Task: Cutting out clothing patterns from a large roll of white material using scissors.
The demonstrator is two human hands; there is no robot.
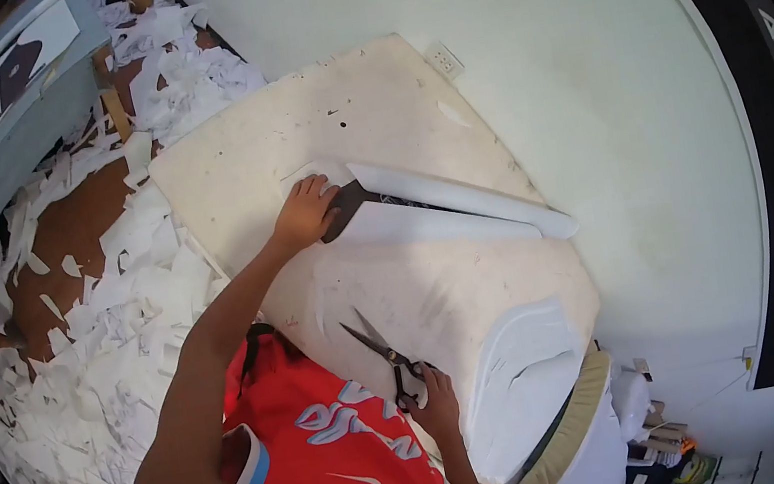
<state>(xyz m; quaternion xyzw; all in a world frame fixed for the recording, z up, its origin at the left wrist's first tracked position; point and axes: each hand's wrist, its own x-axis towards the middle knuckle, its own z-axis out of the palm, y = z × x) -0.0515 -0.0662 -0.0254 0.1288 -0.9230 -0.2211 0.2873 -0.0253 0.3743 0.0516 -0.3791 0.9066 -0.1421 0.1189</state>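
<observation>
White paper scraps [135, 312] are all over the floor next to this cream tabletop [258, 131]. Person's left hand [306, 212] is on the left end of a folded black-and-white sheet [434, 221] mid-table, can't tell if the fingers are pinching it or just resting. Meanwhile the right hand [436, 403] has its fingers closed around black-handled scissors [391, 355], blades spread.

I count one pair of scissors [391, 354] at my right hand [435, 405], one dark piece [351, 209] at my left hand [304, 215], one worktop [259, 136] below both, and one wall socket [444, 60] beyond my left hand.
</observation>
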